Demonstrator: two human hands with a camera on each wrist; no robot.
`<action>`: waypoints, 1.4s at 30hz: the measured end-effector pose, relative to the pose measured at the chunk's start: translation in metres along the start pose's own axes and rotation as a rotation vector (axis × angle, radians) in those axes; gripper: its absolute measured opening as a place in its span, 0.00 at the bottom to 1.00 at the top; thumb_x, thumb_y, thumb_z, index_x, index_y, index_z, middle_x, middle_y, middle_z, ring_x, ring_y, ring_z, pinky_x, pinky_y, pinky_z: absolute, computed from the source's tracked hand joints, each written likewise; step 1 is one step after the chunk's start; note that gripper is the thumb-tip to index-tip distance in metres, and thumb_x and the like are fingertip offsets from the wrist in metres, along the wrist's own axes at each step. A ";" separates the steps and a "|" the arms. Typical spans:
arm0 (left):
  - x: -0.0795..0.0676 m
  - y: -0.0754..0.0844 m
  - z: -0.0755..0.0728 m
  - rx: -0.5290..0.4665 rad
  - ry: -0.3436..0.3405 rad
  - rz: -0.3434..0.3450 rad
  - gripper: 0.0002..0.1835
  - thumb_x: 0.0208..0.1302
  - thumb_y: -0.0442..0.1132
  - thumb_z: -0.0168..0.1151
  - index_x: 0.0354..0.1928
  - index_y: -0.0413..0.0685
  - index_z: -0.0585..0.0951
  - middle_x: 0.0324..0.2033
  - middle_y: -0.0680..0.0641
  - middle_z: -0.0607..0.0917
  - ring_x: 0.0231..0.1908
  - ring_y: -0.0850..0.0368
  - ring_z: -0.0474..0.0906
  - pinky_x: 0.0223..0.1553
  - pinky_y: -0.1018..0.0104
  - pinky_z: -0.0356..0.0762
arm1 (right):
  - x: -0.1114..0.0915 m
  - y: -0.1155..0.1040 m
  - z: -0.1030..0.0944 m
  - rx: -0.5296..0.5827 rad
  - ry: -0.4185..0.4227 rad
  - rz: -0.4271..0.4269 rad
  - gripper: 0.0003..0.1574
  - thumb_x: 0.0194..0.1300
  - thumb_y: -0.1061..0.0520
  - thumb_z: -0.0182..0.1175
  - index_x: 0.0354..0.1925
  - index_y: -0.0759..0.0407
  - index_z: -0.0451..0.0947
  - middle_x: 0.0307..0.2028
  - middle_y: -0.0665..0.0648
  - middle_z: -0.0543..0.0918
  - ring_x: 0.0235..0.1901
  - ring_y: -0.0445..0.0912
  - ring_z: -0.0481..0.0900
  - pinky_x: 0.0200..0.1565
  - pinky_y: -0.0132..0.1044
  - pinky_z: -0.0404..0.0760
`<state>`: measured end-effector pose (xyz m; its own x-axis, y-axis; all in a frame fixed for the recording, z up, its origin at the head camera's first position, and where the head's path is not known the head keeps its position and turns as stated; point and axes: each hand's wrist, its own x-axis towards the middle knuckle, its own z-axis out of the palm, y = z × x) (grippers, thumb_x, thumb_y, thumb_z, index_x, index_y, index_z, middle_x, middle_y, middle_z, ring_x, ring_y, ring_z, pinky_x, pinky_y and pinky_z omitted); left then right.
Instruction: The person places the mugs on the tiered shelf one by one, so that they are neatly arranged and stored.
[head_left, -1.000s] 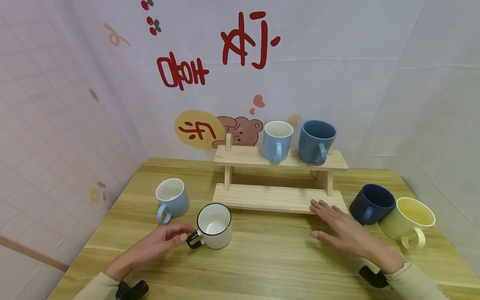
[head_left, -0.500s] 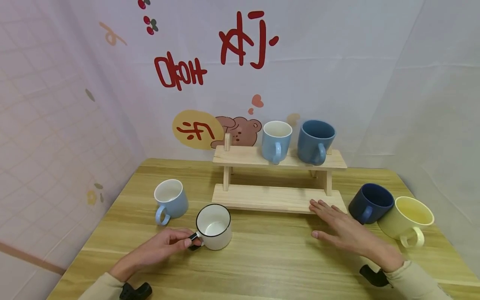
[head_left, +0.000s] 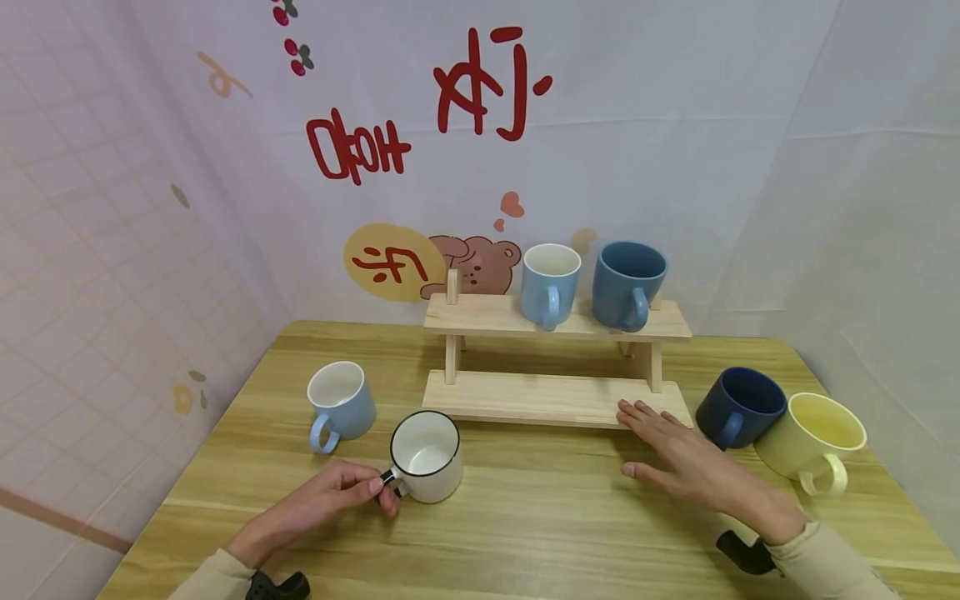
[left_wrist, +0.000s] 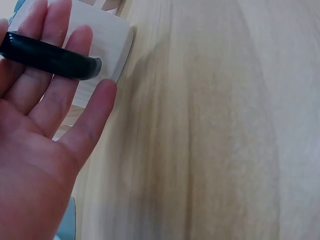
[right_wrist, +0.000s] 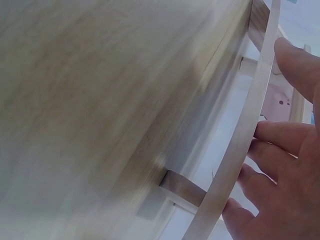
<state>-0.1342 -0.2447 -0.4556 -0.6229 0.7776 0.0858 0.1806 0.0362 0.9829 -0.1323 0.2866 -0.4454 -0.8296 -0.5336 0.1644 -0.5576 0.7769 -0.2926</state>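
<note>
A white mug (head_left: 426, 458) with a black rim and black handle stands on the table at centre left. My left hand (head_left: 341, 498) holds it by the handle, thumb on top and fingers passing through the loop. The left wrist view shows those fingers (left_wrist: 55, 95) behind the black handle (left_wrist: 50, 56). My right hand (head_left: 686, 460) lies with extended fingers at the right front of the wooden two-tier rack (head_left: 525, 397). In the right wrist view its fingertips (right_wrist: 255, 145) touch the edge of the lower board (right_wrist: 240, 140).
A light blue mug (head_left: 342, 404) stands left of the white one. The rack's upper board carries another light blue mug (head_left: 550, 287) and a larger blue mug (head_left: 628, 287). At the right are a navy mug (head_left: 738, 408) and a yellow mug (head_left: 813, 442), side by side.
My left hand has moved slightly right and down, from touching the white mug's handle to gripping it with fingers through the loop. My right hand stays at the rack.
</note>
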 end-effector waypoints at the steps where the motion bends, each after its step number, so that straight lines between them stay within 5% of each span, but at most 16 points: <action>1: 0.000 0.000 0.000 -0.018 -0.008 -0.007 0.19 0.83 0.30 0.41 0.44 0.34 0.84 0.44 0.29 0.86 0.52 0.56 0.83 0.60 0.69 0.73 | 0.000 0.000 0.000 0.004 0.000 0.000 0.45 0.72 0.39 0.64 0.75 0.60 0.67 0.76 0.63 0.66 0.74 0.63 0.63 0.77 0.44 0.57; 9: -0.001 0.002 0.003 -0.066 -0.003 -0.062 0.19 0.84 0.32 0.39 0.47 0.33 0.82 0.43 0.30 0.84 0.51 0.58 0.80 0.60 0.70 0.71 | -0.001 0.000 0.000 0.004 0.022 -0.021 0.44 0.72 0.40 0.65 0.75 0.61 0.68 0.75 0.64 0.66 0.73 0.64 0.65 0.77 0.33 0.50; 22: 0.004 0.010 0.008 0.032 0.092 -0.008 0.19 0.84 0.31 0.39 0.41 0.36 0.82 0.37 0.32 0.84 0.45 0.57 0.82 0.56 0.69 0.74 | -0.002 0.002 0.001 0.007 0.040 -0.040 0.43 0.72 0.42 0.66 0.75 0.62 0.68 0.75 0.64 0.67 0.72 0.64 0.65 0.74 0.22 0.39; 26: 0.007 0.012 0.014 -0.034 0.122 0.042 0.19 0.83 0.29 0.37 0.39 0.29 0.78 0.34 0.34 0.82 0.44 0.56 0.81 0.55 0.69 0.74 | -0.002 0.002 0.001 0.014 0.034 -0.036 0.44 0.72 0.41 0.65 0.75 0.62 0.68 0.75 0.64 0.67 0.73 0.64 0.65 0.74 0.23 0.39; 31: 0.011 0.011 0.023 -0.197 0.167 0.073 0.19 0.84 0.29 0.35 0.36 0.20 0.70 0.35 0.48 0.80 0.45 0.56 0.79 0.55 0.69 0.75 | -0.002 0.002 0.001 0.020 0.028 -0.031 0.44 0.72 0.41 0.65 0.75 0.62 0.67 0.75 0.64 0.66 0.73 0.64 0.64 0.74 0.22 0.38; 42: 0.013 0.021 0.035 -0.292 0.256 0.106 0.20 0.85 0.31 0.34 0.39 0.23 0.72 0.39 0.52 0.81 0.49 0.56 0.79 0.61 0.69 0.74 | -0.002 0.003 0.001 0.009 0.039 -0.052 0.44 0.72 0.43 0.66 0.75 0.62 0.67 0.75 0.65 0.67 0.72 0.64 0.65 0.73 0.23 0.39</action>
<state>-0.1120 -0.2115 -0.4390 -0.7885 0.5846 0.1910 0.0530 -0.2449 0.9681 -0.1322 0.2898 -0.4473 -0.8004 -0.5591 0.2163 -0.5994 0.7456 -0.2911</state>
